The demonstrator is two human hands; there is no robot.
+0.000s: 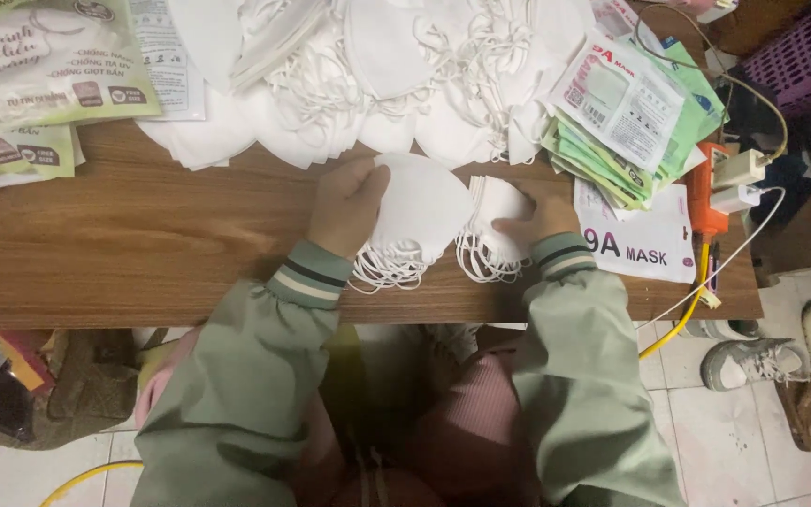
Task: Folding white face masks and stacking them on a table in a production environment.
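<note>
At the centre of the frame the left hand (347, 205) is curled around the left edge of a stack of white masks (417, 214), thumb and fingers closed on it. Just right of it, the right hand (539, 218) pinches a second, smaller stack (494, 230), fingers closed on its right side. The two stacks touch at the middle. Both are folded white cloth, curved on top, with thin white ear loops hanging in a tangle off their lower edges toward the near edge of the wooden table (143, 244). How many masks each stack holds cannot be counted.

Both sleeves are pale green with striped cuffs.

Right of the right hand lies one flat white packet (645, 242) with a red corner and dark lettering. Above it, toward the upper right, sits a fanned pile of green and white packets (626, 117), too many to count. Right of those is an orange tool (701, 192) beside two white plugs (739, 183), with a yellow cable (682, 319) dropping off the table.

Across the top centre spreads a loose heap of white masks (377, 75). At the upper left lie two green printed bags (39, 61). At the lower right, on the tiled floor, is one grey shoe (753, 361).
</note>
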